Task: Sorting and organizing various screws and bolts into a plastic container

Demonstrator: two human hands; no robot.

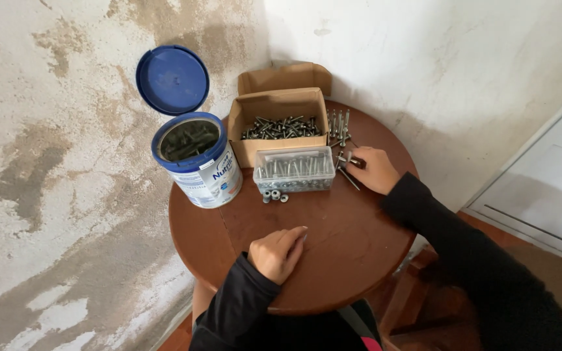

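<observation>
Reaching with the right hand [373, 170] into the loose bolts [339, 133] lying and standing at the table's far edge, just right of the cardboard box [274, 104]. Curling the fingers down onto the nearest bolts, fingertips touching them; being unable to tell whether one is actually pinched or only touched, the grip being hidden under the knuckles. Resting the left hand [280, 252] on the near part of the round wooden table [339, 260], folded into a loose fist with one finger stretched forward, showing nothing inside it.

Judging by this, being at the step of picking single bolts out of the loose pile. Calling, for any lift from here, for a narrow fingertip pinch on one shank without knocking over the upright ones just beside it.

Moving outward: sitting just left of the right hand, a clear plastic tub [294, 170] holding bright bolts, touching the front of the cardboard box, itself filled with darker bolts. Lying in front of the tub, three small nuts [274, 195]. Standing further left, a round tin [196, 166] with its blue lid [172, 79] hinged up against the stained wall [47, 162].
</observation>
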